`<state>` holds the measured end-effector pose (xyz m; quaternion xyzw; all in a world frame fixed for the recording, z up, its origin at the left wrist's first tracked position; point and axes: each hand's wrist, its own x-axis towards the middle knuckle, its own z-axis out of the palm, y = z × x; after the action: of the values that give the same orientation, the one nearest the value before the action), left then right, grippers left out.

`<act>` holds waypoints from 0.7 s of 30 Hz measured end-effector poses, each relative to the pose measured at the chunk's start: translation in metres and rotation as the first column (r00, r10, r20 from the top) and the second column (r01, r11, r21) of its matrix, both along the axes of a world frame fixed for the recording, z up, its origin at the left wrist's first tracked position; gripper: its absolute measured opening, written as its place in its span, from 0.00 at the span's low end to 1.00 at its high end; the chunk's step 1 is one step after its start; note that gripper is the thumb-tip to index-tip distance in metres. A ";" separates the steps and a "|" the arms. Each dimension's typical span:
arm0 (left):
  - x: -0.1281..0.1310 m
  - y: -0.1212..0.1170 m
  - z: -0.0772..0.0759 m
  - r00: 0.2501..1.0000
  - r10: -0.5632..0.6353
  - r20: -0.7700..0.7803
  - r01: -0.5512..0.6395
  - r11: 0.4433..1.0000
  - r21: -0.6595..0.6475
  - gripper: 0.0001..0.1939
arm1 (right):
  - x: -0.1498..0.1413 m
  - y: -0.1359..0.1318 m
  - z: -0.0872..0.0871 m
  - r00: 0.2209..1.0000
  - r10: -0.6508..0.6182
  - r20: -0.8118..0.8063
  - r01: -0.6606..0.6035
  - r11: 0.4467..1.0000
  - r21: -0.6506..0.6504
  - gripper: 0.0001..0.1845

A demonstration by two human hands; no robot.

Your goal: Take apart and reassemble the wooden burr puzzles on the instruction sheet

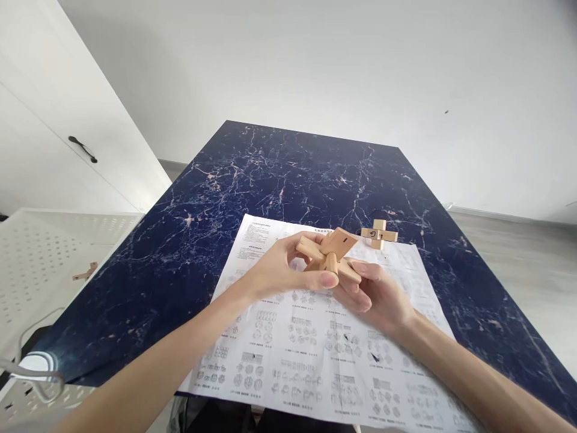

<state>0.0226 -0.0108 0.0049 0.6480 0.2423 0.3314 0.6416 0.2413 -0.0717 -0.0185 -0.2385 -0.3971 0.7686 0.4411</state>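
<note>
A big white wall and a shut white cupboard stand by a dark blue worktop with thin white lines. A wide paper full of tiny pictures lies on it. Over the paper, the left grip and right grip both hold one wooden puzzle, and a wooden cross sits at the paper's top edge.

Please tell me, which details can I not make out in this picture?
1. Head view: underside of the wooden assembly, hidden by its own top and the right hand.
2. Head view: small print on the paper sheet, too small to read.
3. Head view: right forearm, cut off by the picture's edge.
</note>
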 end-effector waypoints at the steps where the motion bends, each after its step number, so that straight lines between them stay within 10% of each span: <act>1: 0.000 -0.001 -0.001 1.000 -0.002 -0.008 0.002 1.000 -0.014 0.29 | 0.001 0.000 0.000 1.000 0.002 0.003 -0.002 1.000 0.004 0.25; 21: 0.000 -0.007 0.004 0.995 0.069 -0.076 -0.067 0.997 0.034 0.33 | 0.004 0.000 0.001 0.993 -0.028 0.118 0.033 0.999 -0.042 0.27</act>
<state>0.0229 -0.0177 0.0092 0.6616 0.2838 0.3315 0.6098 0.2458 -0.0718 -0.0176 -0.2989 -0.4015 0.7552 0.4232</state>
